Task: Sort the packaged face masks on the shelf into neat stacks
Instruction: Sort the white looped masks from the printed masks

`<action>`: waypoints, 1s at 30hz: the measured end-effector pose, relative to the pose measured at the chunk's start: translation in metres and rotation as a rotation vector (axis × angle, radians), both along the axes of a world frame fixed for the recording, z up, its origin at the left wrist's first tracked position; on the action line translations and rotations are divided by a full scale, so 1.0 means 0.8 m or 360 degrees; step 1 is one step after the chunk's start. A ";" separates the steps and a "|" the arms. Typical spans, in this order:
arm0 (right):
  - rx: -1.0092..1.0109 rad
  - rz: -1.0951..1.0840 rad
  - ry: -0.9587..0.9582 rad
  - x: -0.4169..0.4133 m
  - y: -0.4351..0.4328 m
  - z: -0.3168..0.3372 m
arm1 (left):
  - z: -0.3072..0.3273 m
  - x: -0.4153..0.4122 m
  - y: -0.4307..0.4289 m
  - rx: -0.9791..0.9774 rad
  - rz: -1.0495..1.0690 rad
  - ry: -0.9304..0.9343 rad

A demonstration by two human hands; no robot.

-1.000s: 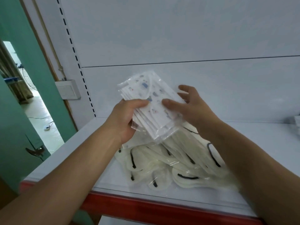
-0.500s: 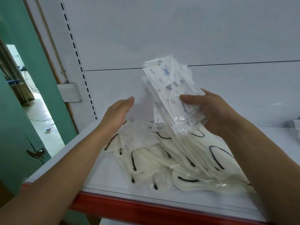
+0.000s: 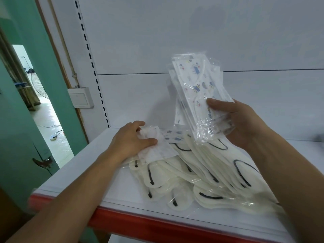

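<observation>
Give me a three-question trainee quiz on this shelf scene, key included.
1. True or false: the right hand holds the printed mask packs above the shelf.
2. The left hand grips: A) a white mask pack; B) a pair of scissors; C) nothing.
3. What colour are the ear loops on the cream masks piled on the shelf?
Key: 1 true; 2 A; 3 black.

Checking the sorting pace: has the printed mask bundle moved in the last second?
Yes, upward: the printed mask bundle in the right hand now tops the back-panel seam; earlier it sat below it.
</observation>
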State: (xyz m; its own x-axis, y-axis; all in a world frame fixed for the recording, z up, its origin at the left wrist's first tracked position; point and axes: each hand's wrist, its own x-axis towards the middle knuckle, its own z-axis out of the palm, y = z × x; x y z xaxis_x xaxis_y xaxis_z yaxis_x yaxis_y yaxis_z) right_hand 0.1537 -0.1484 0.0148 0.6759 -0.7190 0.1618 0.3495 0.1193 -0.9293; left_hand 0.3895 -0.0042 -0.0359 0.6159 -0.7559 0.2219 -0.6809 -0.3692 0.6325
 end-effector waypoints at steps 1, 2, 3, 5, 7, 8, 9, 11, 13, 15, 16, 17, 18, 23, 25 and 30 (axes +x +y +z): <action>0.0004 -0.0007 0.0000 0.000 0.001 0.000 | 0.001 0.001 0.000 -0.0071 -0.0002 0.0069; 0.0017 -0.0013 -0.0005 0.000 0.002 0.001 | 0.002 0.005 -0.001 -0.0169 -0.0008 0.0174; 0.0032 -0.0012 -0.0011 -0.001 0.004 0.002 | 0.005 0.008 -0.001 -0.0307 -0.0019 0.0297; 0.0044 0.0005 -0.0008 -0.001 0.007 0.005 | 0.018 0.009 0.001 -0.0589 -0.0031 0.0648; 0.0075 0.0073 -0.0038 0.000 0.005 0.005 | 0.032 0.004 0.002 -0.0784 -0.0027 0.1000; 0.0123 0.0104 -0.0085 0.002 0.006 0.005 | 0.038 -0.001 0.000 -0.0854 -0.0032 0.1123; 0.0157 0.0142 -0.0138 0.003 0.007 0.006 | 0.043 -0.008 -0.002 -0.0913 -0.0052 0.1227; 0.0158 0.0198 -0.0165 0.006 0.008 0.003 | 0.051 -0.024 -0.009 -0.0991 -0.0142 0.1408; 0.0113 0.0228 -0.0132 0.010 0.010 0.001 | 0.058 -0.044 -0.018 -0.0950 -0.0300 0.1534; 0.0101 0.0246 -0.0103 0.012 0.013 0.000 | 0.063 -0.064 -0.027 -0.0870 -0.0473 0.1597; 0.0107 0.0249 -0.0079 0.012 0.014 0.000 | 0.067 -0.072 -0.030 -0.0845 -0.0533 0.1627; 0.0120 0.0252 -0.0064 0.010 0.014 0.000 | 0.071 -0.077 -0.033 -0.0831 -0.0568 0.1654; 0.0128 0.0258 -0.0050 0.008 0.013 0.001 | 0.074 -0.078 -0.035 -0.0836 -0.0587 0.1688; 0.0086 0.0087 -0.0128 -0.004 0.009 0.012 | 0.056 -0.033 -0.038 -0.0638 -0.0424 0.0898; 0.0129 0.0014 -0.0249 -0.008 0.006 0.017 | 0.034 -0.018 -0.032 -0.0081 -0.0559 0.0083; 0.0147 0.0015 -0.0274 -0.007 -0.003 0.014 | 0.013 -0.018 -0.038 0.0407 -0.0548 -0.0417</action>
